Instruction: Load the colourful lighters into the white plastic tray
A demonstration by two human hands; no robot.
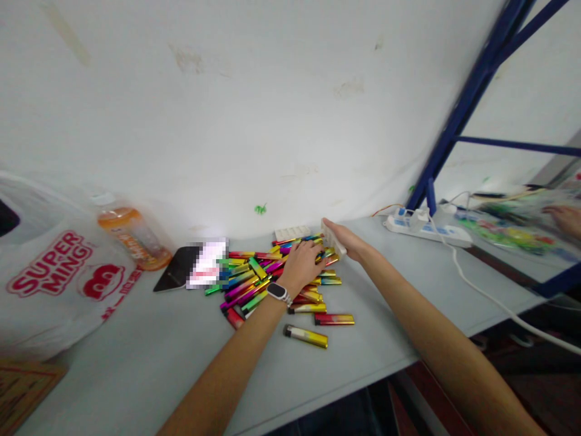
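Note:
A pile of shiny, many-coloured lighters lies on the grey table against the wall. My left hand, with a watch on its wrist, rests over the right part of the pile. Its fingers are apart and touch the lighters, and nothing shows lifted in them. At the pile's right edge, my right hand grips a white compartmented tray that stands tilted on its side. Behind the pile lies another white tray. A yellow lighter and a red-and-gold one lie apart, nearer the front.
Left of the pile are a phone, an orange drink bottle and a white plastic bag. On the right, a power strip with a trailing white cable sits by a blue metal frame. Another person's hand shows beyond it.

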